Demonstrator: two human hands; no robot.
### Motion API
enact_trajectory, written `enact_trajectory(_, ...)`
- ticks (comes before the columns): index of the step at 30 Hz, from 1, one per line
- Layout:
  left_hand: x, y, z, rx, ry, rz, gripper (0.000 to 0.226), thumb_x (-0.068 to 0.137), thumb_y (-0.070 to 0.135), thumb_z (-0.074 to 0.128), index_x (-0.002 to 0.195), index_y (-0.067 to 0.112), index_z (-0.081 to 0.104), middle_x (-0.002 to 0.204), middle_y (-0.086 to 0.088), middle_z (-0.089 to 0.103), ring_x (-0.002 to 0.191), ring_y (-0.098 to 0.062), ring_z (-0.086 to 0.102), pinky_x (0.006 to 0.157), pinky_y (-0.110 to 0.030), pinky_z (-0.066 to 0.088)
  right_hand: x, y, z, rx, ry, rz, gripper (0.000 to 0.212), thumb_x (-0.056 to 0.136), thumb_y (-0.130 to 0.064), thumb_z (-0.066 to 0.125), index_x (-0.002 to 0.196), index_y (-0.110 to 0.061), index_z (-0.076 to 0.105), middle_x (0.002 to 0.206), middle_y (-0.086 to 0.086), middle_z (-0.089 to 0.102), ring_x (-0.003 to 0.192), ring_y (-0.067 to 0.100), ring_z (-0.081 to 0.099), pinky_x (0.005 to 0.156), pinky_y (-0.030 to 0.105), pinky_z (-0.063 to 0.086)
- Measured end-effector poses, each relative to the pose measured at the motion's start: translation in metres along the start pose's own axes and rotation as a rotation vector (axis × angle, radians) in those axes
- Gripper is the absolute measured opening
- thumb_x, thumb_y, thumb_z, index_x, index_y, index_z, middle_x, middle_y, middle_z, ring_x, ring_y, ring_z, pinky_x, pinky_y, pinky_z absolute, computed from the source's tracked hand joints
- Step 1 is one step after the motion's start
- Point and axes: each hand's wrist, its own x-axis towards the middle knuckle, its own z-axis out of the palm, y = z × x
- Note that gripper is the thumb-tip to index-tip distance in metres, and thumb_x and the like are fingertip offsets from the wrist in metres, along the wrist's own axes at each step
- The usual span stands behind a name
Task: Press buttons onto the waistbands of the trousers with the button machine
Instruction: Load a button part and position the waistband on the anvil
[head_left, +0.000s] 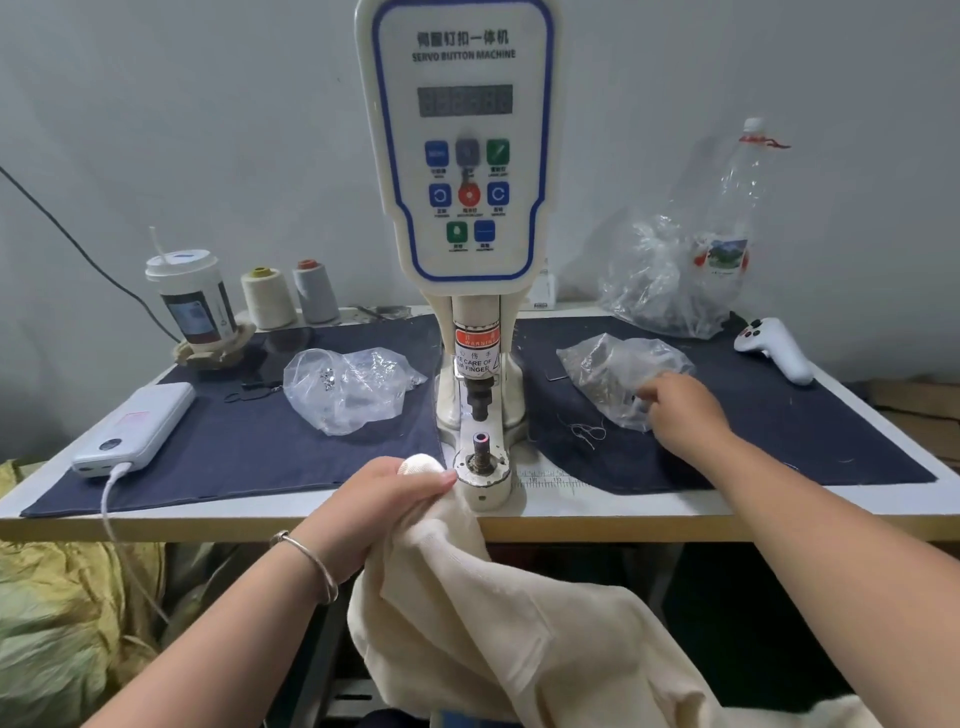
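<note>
Cream cloth first: the trousers (519, 634) hang off the front edge of the table (623, 512), and my left hand (384, 499) grips a bunched fold of them just left of the lower post (481, 451) of the button machine (462, 208). Whether that fold is the waistband I cannot tell. No cloth lies over the post yet and no button shows on the trousers, so by my reckoning this pair is unpressed. My right hand (680, 410) is out to the right of the machine, fingers curled at the mouth of a clear bag (618, 374) of small metal parts; whether it has pinched one I cannot tell. Left to do, as I judge it: fetch the piece, seat it, lay the cloth between post and punch, press. Surface: white table with dark blue cloth mats (260, 441) either side of the machine. Left of the machine: a second clear bag (348, 389), a power bank (135, 431) with a white cable, a lidded cup (189, 296), two thread cones (288, 296). Right of it, further back: a crumpled bag, a plastic bottle (732, 208), a white controller (774, 348). Pale grey wall behind; yellow sacks (67, 613) under the table to the left.
</note>
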Motion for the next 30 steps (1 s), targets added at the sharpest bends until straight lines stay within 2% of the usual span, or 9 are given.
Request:
enact_trajectory(3, 0.007, 0.000, 0.001, 0.128, 0.139, -0.001, 0.022, 0.061, 0.035, 0.066, 0.061, 0.013, 0.060, 0.064, -0.009, 0.053, 0.065, -0.020, 0.049, 0.067, -0.034, 0.037, 0.013, -0.006, -0.001, -0.017, -0.073, 0.066, 0.033, 0.096, -0.011, 0.045, 0.119, -0.018, 0.066, 0.122, 0.009, 0.063, 0.110, 0.031, 0.058, 0.085, 0.032, 0.047)
enact_trajectory(5, 0.012, 0.000, -0.002, 0.185, 0.175, 0.018, 0.022, 0.057, 0.034, 0.059, 0.050, 0.018, 0.047, 0.058, -0.004, 0.040, 0.061, -0.018, 0.037, 0.061, -0.033, 0.030, 0.020, -0.012, -0.002, -0.100, -0.160, 0.130, 0.030, 0.098, -0.023, 0.046, 0.123, -0.018, 0.062, 0.125, 0.007, 0.061, 0.114, 0.028, 0.057, 0.084, 0.029, 0.044)
enact_trajectory(7, 0.019, 0.000, -0.009, 0.256, 0.201, 0.053, 0.027, 0.055, 0.033, 0.056, 0.051, 0.020, 0.033, 0.058, -0.002, 0.027, 0.060, -0.018, 0.026, 0.056, -0.032, 0.021, 0.027, -0.018, -0.003, -0.154, -0.203, 0.163, 0.031, 0.097, -0.030, 0.050, 0.124, -0.019, 0.062, 0.126, 0.005, 0.060, 0.115, 0.025, 0.057, 0.082, 0.027, 0.043)
enact_trajectory(9, 0.028, -0.001, -0.016, 0.350, 0.209, 0.092, 0.029, 0.056, 0.033, 0.054, 0.052, 0.020, 0.029, 0.057, 0.000, 0.022, 0.057, -0.014, 0.021, 0.053, -0.032, 0.018, 0.032, -0.022, -0.002, -0.179, -0.195, 0.167, 0.029, 0.095, -0.030, 0.055, 0.121, -0.021, 0.064, 0.126, 0.005, 0.061, 0.114, 0.025, 0.058, 0.080, 0.027, 0.044)
enact_trajectory(14, 0.045, -0.005, -0.025, 0.385, 0.138, 0.066, 0.026, 0.055, 0.031, 0.055, 0.049, 0.018, 0.034, 0.056, 0.001, 0.025, 0.054, -0.012, 0.022, 0.055, -0.031, 0.021, 0.040, -0.027, 0.000, -0.210, -0.230, 0.247, 0.036, 0.088, -0.028, 0.064, 0.122, -0.016, 0.061, 0.130, 0.006, 0.057, 0.118, 0.027, 0.056, 0.084, 0.030, 0.044)
enact_trajectory(18, 0.054, -0.004, -0.031, 0.329, 0.115, -0.052, 0.021, 0.053, 0.033, 0.059, 0.045, 0.019, 0.045, 0.051, 0.007, 0.039, 0.053, -0.013, 0.036, 0.058, -0.030, 0.032, 0.051, -0.026, -0.003, -0.195, -0.352, 0.335, 0.057, 0.083, -0.031, 0.071, 0.133, -0.014, 0.051, 0.136, 0.004, 0.052, 0.123, 0.022, 0.051, 0.096, 0.029, 0.042)
enact_trajectory(22, 0.056, -0.005, -0.032, 0.289, 0.102, -0.095, 0.018, 0.052, 0.033, 0.060, 0.043, 0.022, 0.049, 0.049, 0.010, 0.045, 0.056, -0.015, 0.042, 0.059, -0.028, 0.036, 0.058, -0.022, 0.002, -0.215, -0.391, 0.328, 0.050, 0.092, -0.031, 0.061, 0.136, -0.013, 0.046, 0.142, 0.005, 0.046, 0.130, 0.022, 0.045, 0.103, 0.029, 0.036)
enact_trajectory(25, 0.055, -0.006, -0.032, 0.286, 0.114, -0.096, 0.018, 0.052, 0.034, 0.060, 0.043, 0.023, 0.048, 0.053, 0.008, 0.044, 0.059, -0.017, 0.041, 0.061, -0.029, 0.036, 0.055, -0.017, 0.006, -0.277, -0.344, 0.187, 0.034, 0.093, -0.026, 0.058, 0.124, -0.010, 0.056, 0.133, 0.008, 0.054, 0.121, 0.027, 0.052, 0.094, 0.031, 0.042)
enact_trajectory(30, 0.053, -0.005, -0.030, 0.287, 0.131, -0.098, 0.020, 0.052, 0.034, 0.060, 0.041, 0.024, 0.047, 0.059, 0.004, 0.042, 0.060, -0.019, 0.040, 0.062, -0.032, 0.035, 0.035, -0.006, 0.003, -0.227, -0.078, 0.013, 0.013, 0.093, -0.018, 0.057, 0.101, -0.013, 0.066, 0.106, 0.010, 0.065, 0.093, 0.029, 0.059, 0.070, 0.029, 0.041)
